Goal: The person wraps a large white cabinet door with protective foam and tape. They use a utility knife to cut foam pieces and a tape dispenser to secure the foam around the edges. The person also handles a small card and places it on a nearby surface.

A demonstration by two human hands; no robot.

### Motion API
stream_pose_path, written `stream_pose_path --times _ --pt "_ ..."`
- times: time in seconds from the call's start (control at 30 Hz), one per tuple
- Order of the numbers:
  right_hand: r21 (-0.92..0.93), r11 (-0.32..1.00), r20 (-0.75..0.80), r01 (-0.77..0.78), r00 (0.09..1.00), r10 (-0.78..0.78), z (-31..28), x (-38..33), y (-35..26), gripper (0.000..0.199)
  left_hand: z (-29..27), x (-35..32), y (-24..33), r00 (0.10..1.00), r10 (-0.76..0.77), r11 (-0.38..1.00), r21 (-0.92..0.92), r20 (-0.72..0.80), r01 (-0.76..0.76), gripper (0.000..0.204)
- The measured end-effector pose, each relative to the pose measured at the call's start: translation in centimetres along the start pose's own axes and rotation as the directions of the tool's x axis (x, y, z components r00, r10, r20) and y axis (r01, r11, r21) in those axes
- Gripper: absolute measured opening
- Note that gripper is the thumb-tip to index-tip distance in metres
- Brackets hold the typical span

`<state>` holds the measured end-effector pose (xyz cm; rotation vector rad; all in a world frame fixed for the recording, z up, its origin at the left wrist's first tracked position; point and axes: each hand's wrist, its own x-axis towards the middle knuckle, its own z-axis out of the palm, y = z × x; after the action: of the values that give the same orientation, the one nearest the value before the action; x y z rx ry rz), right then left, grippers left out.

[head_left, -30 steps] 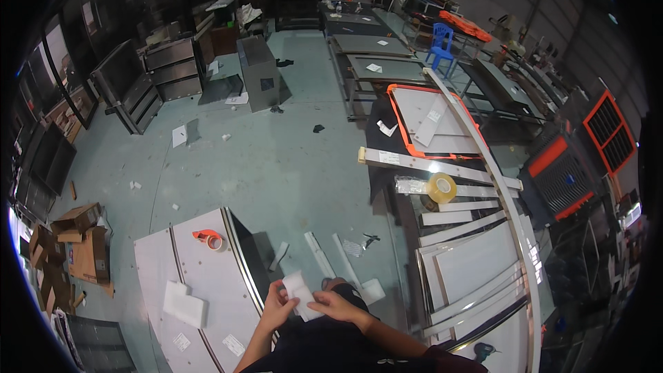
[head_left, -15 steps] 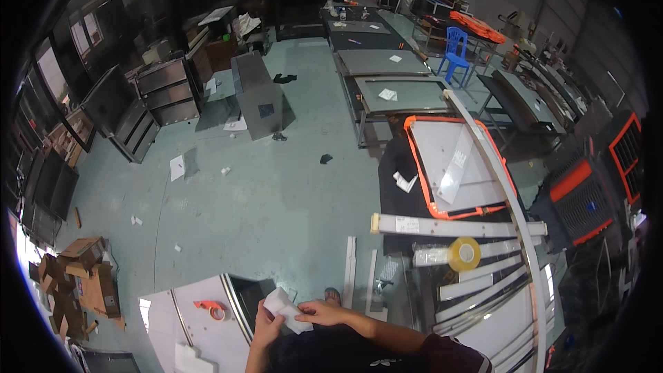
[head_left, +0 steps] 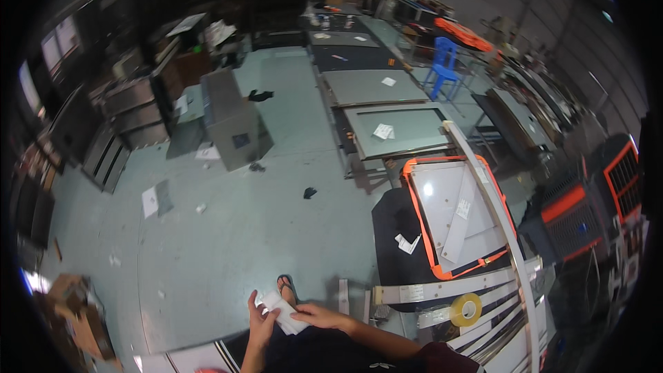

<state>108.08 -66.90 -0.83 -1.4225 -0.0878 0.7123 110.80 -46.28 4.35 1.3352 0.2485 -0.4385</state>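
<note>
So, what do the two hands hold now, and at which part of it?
Both hold one white sheet. The left hand grips its left edge; the right hand pinches the right side with its fingers.

Views: one only, the head camera, so no second view shares any part of the scene.
Position: worn high on the person's head, well above the pale green concrete floor (head_left: 228,235).
Facing: down and forward, across the floor toward the far grey metal tabletops (head_left: 387,107) and the blue plastic chair (head_left: 443,69).
Nearness: closest to the left hand (head_left: 259,321) and right hand (head_left: 314,316) at the lower edge (forearms enter from below); everything else lies well apart.
Lens: wide fisheye, dark circular rim, straight edges such as the long pale metal strip (head_left: 494,214) bend.
Orientation: upright, unmirrored.
</note>
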Motion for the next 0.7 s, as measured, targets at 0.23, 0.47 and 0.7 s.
stream_pose_path --times 0.23,0.47,0.7 --pt "0.12 0.982 -0.321 0.147 0.942 -0.102 -8.7 11.6 -9.1 0.055 0.6 23.4 7.8 0.927 0.159 0.956 0.182 0.339 -0.231 0.045" --pt "0.014 0.944 -0.735 0.33 0.644 -0.214 -17.8 16.1 -16.5 0.05 7.4 43.8 14.4 0.673 -0.057 0.699 0.511 0.737 -0.501 0.058" --pt "-0.201 0.875 -0.794 0.44 0.45 -0.409 -27.5 21.1 -19.6 0.059 14.7 56.7 16.7 0.519 -0.225 0.635 0.528 0.824 -0.563 0.065"
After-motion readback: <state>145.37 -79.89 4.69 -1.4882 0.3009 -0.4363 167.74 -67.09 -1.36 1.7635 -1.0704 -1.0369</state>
